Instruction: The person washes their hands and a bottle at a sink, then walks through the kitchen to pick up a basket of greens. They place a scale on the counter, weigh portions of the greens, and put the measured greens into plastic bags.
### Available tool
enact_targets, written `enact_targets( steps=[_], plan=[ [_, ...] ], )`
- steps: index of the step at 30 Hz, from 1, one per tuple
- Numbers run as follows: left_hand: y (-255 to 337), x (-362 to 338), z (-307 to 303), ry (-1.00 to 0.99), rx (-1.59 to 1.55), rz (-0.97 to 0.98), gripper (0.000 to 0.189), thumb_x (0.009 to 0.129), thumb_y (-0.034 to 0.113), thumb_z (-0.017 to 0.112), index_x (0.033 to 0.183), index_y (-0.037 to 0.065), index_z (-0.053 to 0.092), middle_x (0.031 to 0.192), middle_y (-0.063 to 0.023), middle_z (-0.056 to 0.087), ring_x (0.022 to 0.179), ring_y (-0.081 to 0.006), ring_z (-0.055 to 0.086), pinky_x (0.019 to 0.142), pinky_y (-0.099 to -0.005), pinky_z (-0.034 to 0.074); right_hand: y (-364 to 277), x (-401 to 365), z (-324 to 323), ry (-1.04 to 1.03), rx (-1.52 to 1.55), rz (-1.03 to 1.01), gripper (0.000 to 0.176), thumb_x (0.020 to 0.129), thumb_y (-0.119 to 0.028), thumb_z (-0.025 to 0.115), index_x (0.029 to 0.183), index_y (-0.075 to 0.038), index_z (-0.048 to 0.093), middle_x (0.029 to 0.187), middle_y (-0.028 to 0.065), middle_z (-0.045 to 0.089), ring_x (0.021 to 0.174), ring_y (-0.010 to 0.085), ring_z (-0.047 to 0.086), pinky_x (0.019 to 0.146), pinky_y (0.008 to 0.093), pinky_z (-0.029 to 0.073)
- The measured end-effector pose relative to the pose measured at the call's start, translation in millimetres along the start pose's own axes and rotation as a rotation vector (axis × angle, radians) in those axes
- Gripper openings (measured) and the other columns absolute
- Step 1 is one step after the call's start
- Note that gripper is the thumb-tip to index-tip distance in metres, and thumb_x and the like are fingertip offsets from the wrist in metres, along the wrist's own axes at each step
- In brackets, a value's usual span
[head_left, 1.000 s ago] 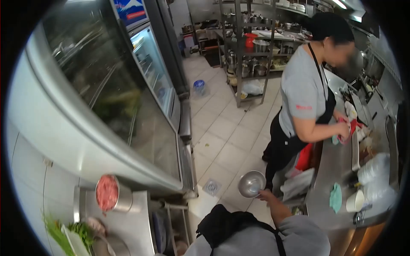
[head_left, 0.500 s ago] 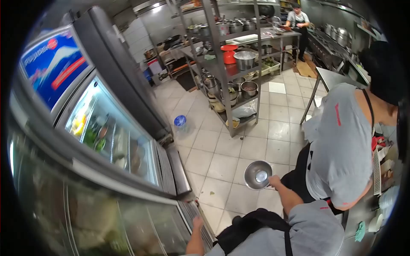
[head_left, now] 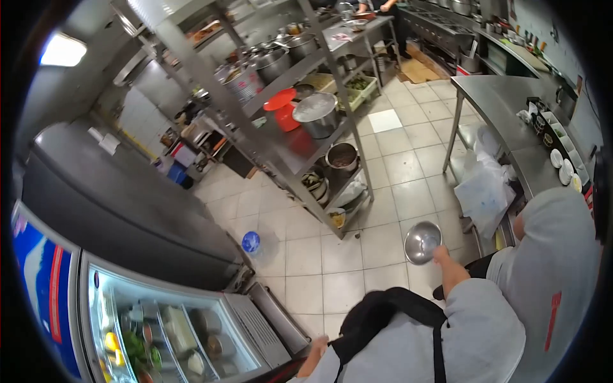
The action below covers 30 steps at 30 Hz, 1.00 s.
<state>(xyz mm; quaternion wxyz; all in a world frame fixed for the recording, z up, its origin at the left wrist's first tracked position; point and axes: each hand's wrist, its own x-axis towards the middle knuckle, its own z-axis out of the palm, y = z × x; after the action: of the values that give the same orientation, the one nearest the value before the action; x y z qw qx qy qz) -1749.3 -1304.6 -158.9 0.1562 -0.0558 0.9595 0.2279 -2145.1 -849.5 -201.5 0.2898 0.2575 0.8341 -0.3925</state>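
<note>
**One Bowl, Held at the Rim in a Kitchen Aisle**

At far left, a lit refrigerator (head_left: pixel 235 338) shows food behind its front. Right of it, a blue-lidded tub (head_left: pixel 251 242) rests on the tiled floor (head_left: pixel 341 255). Lower in the view, the wearer's left hand (head_left: pixel 318 346) is beside the refrigerator's base; its fingers appear partly curled, but whether they grasp anything cannot be told.

At centre stands a metal rack (head_left: pixel 348 143). On one shelf, a red container (head_left: pixel 280 108) sits just beside a large pot (head_left: pixel 316 115), the pot nearer the shelf's right edge.

Right of the rack, the steel bowl (head_left: pixel 420 242) is over the floor, tilted so that its inner face is visible. The wearer's right hand (head_left: pixel 440 254) is closed on the bowl's right rim, apparently its only support. The step in hand is best read as carrying; any further move calls for a firm rim grip and enough room beside the rack's near corner and the co-worker.

Farther right, a plastic bag (head_left: pixel 482 195) hangs below the left edge of a steel counter (head_left: pixel 501 112). A co-worker (head_left: pixel 554 262) stands at the counter's near end, close to the wearer's right shoulder.
</note>
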Motion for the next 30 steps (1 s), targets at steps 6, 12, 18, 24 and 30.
enact_targets(
  steps=[6, 12, 18, 24, 30],
  plan=[
    [17.4, 127.9, -11.7, -0.133, -0.669, -0.701, 0.031, 0.085, 0.033, 0.047, 0.096, 0.006, 0.058, 0.074, -0.0039, 0.058, 0.066, -0.0167, 0.055, 0.053, -0.0316, 0.046, -117.7, 86.8, -52.4, -0.059, 0.309, 0.17, 0.019, 0.081, -0.014, 0.046, 0.083, 0.003, 0.054, 0.072, 0.0171, 0.059, 0.059, 0.0242, 0.059, 0.05, 0.034, 0.049],
    [2.0, 307.0, -82.2, -0.055, -0.717, -0.643, 0.03, 0.084, 0.032, 0.048, 0.095, 0.006, 0.058, 0.074, -0.0042, 0.057, 0.066, -0.0166, 0.055, 0.052, -0.0315, 0.046, -243.9, 187.3, -105.7, -0.234, 0.527, 0.236, 0.016, 0.08, -0.013, 0.043, 0.09, -0.002, 0.049, 0.072, 0.0119, 0.056, 0.059, 0.0205, 0.055, 0.058, 0.036, 0.048],
    [2.3, 447.8, -169.3, 0.072, -0.776, -0.572, 0.029, 0.083, 0.03, 0.049, 0.095, 0.006, 0.058, 0.074, -0.0046, 0.057, 0.065, -0.0166, 0.055, 0.052, -0.0314, 0.046, -381.0, 271.5, -144.7, -0.22, 0.704, 0.146, 0.009, 0.074, -0.006, 0.048, 0.082, -0.004, 0.051, 0.061, 0.0114, 0.054, 0.048, 0.0208, 0.053, 0.048, 0.0372, 0.048],
    [26.5, 520.5, -223.9, 0.235, -0.895, -0.675, 0.028, 0.082, 0.028, 0.049, 0.095, 0.005, 0.059, 0.074, -0.005, 0.057, 0.065, -0.0166, 0.055, 0.052, -0.0314, 0.046, -601.0, 337.9, -125.6, -0.03, 0.975, -0.095, 0.016, 0.073, -0.009, 0.049, 0.065, 0.005, 0.047, 0.053, 0.013, 0.049, 0.039, 0.0198, 0.049, 0.034, 0.0312, 0.042],
    [87.4, 537.4, -220.8, 0.419, -0.978, -1.025, 0.027, 0.082, 0.027, 0.05, 0.095, 0.005, 0.059, 0.073, -0.0053, 0.056, 0.065, -0.0165, 0.055, 0.051, -0.0313, 0.046, -889.3, 401.5, -97.3, -0.355, 0.956, -0.466, 0.021, 0.073, -0.014, 0.053, 0.061, 0.003, 0.05, 0.053, 0.0118, 0.05, 0.038, 0.0174, 0.046, 0.03, 0.0272, 0.032]
  ],
)
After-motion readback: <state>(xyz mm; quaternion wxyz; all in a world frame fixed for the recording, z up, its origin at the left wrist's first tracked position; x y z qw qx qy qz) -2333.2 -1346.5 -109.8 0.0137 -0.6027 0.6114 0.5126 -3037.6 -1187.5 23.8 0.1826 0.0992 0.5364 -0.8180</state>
